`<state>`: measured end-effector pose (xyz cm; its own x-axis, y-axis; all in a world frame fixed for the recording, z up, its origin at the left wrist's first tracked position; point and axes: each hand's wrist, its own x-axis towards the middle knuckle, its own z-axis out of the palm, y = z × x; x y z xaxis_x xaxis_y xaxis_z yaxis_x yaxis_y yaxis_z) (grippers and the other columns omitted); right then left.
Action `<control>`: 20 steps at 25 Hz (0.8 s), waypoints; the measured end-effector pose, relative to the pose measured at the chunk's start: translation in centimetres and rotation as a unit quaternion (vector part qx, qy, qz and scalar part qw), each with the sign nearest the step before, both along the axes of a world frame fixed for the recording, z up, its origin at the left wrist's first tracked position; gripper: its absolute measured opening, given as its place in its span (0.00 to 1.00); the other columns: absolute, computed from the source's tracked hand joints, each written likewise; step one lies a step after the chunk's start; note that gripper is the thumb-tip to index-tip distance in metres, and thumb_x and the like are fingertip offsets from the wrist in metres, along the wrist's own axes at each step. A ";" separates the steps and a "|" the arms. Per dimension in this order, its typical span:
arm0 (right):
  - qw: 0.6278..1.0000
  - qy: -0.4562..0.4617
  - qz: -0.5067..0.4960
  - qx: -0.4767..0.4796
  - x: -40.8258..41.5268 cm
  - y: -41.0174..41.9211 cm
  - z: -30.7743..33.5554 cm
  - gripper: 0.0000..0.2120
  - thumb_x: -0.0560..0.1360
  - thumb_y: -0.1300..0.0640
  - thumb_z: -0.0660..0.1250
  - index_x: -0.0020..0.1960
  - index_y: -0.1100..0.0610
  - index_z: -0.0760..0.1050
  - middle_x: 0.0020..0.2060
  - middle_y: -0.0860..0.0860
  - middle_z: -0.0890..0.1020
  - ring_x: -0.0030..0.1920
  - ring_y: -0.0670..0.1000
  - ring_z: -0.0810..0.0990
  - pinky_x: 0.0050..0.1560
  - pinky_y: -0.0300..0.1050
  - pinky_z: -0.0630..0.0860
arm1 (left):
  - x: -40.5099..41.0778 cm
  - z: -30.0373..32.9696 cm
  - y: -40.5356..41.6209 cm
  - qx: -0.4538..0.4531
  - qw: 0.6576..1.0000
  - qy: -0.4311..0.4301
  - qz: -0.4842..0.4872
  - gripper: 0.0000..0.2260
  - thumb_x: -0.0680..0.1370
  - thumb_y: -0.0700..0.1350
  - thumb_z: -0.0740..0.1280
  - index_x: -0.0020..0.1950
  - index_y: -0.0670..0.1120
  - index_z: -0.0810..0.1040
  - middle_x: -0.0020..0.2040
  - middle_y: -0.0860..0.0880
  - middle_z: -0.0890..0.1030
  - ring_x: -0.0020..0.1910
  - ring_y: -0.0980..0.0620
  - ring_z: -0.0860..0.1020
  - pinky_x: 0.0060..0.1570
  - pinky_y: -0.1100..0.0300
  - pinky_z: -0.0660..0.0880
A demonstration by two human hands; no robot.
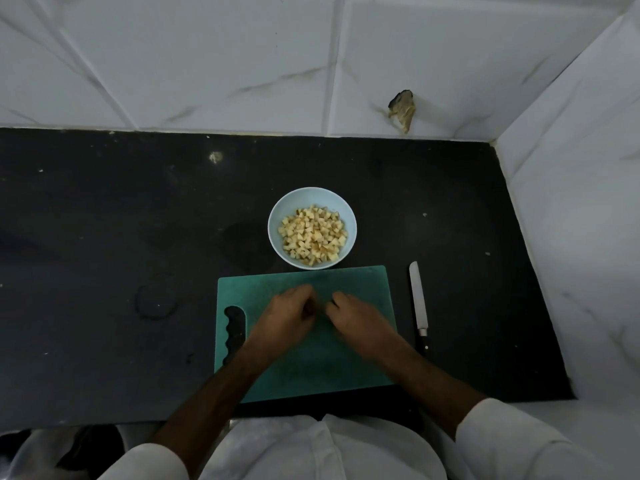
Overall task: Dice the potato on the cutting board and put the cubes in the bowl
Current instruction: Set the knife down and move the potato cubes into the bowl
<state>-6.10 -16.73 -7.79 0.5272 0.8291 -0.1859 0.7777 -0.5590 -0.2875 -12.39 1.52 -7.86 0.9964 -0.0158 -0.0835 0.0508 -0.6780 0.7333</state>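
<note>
A pale blue bowl [277, 216] holds several yellow potato cubes [313, 236] and stands on the counter just beyond the green cutting board [360, 282]. My left hand [287, 315] and my right hand [356, 318] are close together over the middle of the board. Their fingers curl inward toward each other. The hands are blurred, and anything under or between the fingers is hidden. No potato shows on the bare parts of the board. A knife [418, 301] lies on the counter right of the board, blade pointing away from me.
The dark counter [104, 237] runs left of the board, with a faint round wet ring [157, 299] on it. White tiled walls close off the back and right side. A crumpled scrap [402, 110] hangs on the back wall.
</note>
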 end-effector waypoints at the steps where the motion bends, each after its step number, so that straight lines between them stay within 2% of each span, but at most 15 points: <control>1: 0.999 0.039 -0.033 0.003 0.6 -0.1 0.2 0.09 0.72 0.64 0.71 0.50 0.60 0.74 0.48 0.57 0.75 0.45 0.58 0.77 0.39 0.55 0.75 | 0.3 0.8 0.3 -0.024 0.999 -0.003 0.029 0.10 0.69 0.35 0.72 0.45 0.47 0.76 0.41 0.53 0.80 0.40 0.54 0.79 0.43 0.52 0.78; 3: 0.974 0.168 -0.147 0.043 2.3 -0.9 1.1 0.06 0.72 0.63 0.71 0.47 0.58 0.75 0.45 0.53 0.78 0.43 0.53 0.77 0.43 0.52 0.74 | 1.6 3.0 1.0 -0.073 0.994 -0.019 0.078 0.10 0.71 0.34 0.75 0.45 0.46 0.78 0.42 0.54 0.81 0.41 0.57 0.80 0.44 0.61 0.78; 5: 0.913 0.302 -0.260 0.084 4.0 -2.0 2.5 0.04 0.71 0.64 0.73 0.44 0.58 0.80 0.40 0.50 0.83 0.41 0.48 0.81 0.44 0.50 0.79 | 3.5 5.3 1.8 -0.106 0.986 -0.045 0.118 0.10 0.71 0.35 0.76 0.45 0.46 0.79 0.43 0.54 0.82 0.43 0.58 0.81 0.44 0.70 0.76; 6: 0.882 0.348 -0.301 0.102 4.6 -2.4 3.4 0.04 0.71 0.65 0.73 0.44 0.58 0.81 0.39 0.50 0.85 0.40 0.47 0.83 0.46 0.49 0.81 | 4.5 6.0 2.2 -0.115 0.983 -0.057 0.133 0.10 0.72 0.35 0.76 0.45 0.47 0.79 0.44 0.54 0.83 0.44 0.59 0.81 0.45 0.71 0.75; 9: 0.794 0.445 -0.349 0.223 5.8 -2.2 7.2 0.05 0.74 0.71 0.70 0.46 0.63 0.81 0.38 0.55 0.85 0.39 0.50 0.83 0.45 0.47 0.81 | 6.8 6.3 3.6 -0.077 0.988 -0.040 0.131 0.11 0.74 0.34 0.74 0.50 0.49 0.80 0.48 0.55 0.84 0.48 0.60 0.82 0.52 0.66 0.78; 11: 0.766 0.432 -0.352 0.321 7.0 -0.7 10.1 0.04 0.75 0.71 0.70 0.48 0.65 0.81 0.39 0.57 0.84 0.40 0.52 0.83 0.47 0.46 0.82 | 6.9 5.4 4.0 -0.039 0.992 -0.012 0.116 0.14 0.74 0.33 0.73 0.54 0.49 0.81 0.52 0.54 0.84 0.53 0.58 0.81 0.58 0.62 0.78; 13: 0.779 0.351 -0.337 0.394 8.3 1.4 12.1 0.04 0.75 0.70 0.72 0.49 0.65 0.81 0.41 0.57 0.85 0.41 0.52 0.84 0.49 0.47 0.84 | 6.4 4.7 4.1 -0.041 0.989 -0.029 0.138 0.14 0.74 0.34 0.73 0.55 0.49 0.81 0.50 0.54 0.84 0.51 0.59 0.82 0.55 0.62 0.78; 14: 0.802 0.300 -0.322 0.405 9.0 2.5 12.1 0.05 0.74 0.69 0.73 0.49 0.63 0.82 0.42 0.55 0.86 0.43 0.51 0.85 0.50 0.47 0.84 | 6.1 4.5 4.1 -0.044 0.986 -0.046 0.152 0.14 0.73 0.34 0.74 0.54 0.49 0.81 0.48 0.55 0.83 0.48 0.60 0.82 0.51 0.63 0.78; 15: 0.834 0.251 -0.301 0.388 9.4 3.7 11.6 0.06 0.74 0.68 0.73 0.49 0.60 0.83 0.43 0.53 0.86 0.45 0.50 0.86 0.51 0.47 0.84 | 5.9 4.4 4.1 -0.043 0.984 -0.058 0.163 0.14 0.73 0.34 0.75 0.53 0.49 0.81 0.46 0.55 0.82 0.46 0.60 0.81 0.49 0.64 0.78; 17: 0.909 0.186 -0.256 0.272 9.5 5.1 9.9 0.09 0.75 0.68 0.72 0.51 0.57 0.86 0.48 0.50 0.88 0.50 0.46 0.86 0.56 0.47 0.82 | 6.0 4.3 4.2 -0.054 0.981 -0.069 0.174 0.13 0.73 0.33 0.74 0.52 0.48 0.80 0.45 0.54 0.83 0.46 0.60 0.82 0.47 0.64 0.78; 18: 0.920 0.180 -0.256 0.235 9.5 5.1 9.2 0.11 0.75 0.68 0.71 0.52 0.56 0.86 0.49 0.49 0.88 0.51 0.45 0.85 0.58 0.47 0.81 | 6.0 4.3 4.3 -0.064 0.980 -0.068 0.175 0.13 0.73 0.32 0.73 0.52 0.48 0.80 0.46 0.54 0.83 0.47 0.60 0.82 0.48 0.65 0.78; 20: 0.901 0.200 -0.293 0.251 9.5 3.9 8.7 0.10 0.75 0.67 0.72 0.50 0.55 0.86 0.47 0.47 0.87 0.50 0.43 0.85 0.57 0.42 0.81 | 6.0 4.3 4.4 -0.070 0.980 -0.070 0.173 0.13 0.75 0.31 0.71 0.52 0.48 0.79 0.49 0.55 0.84 0.50 0.60 0.82 0.48 0.67 0.77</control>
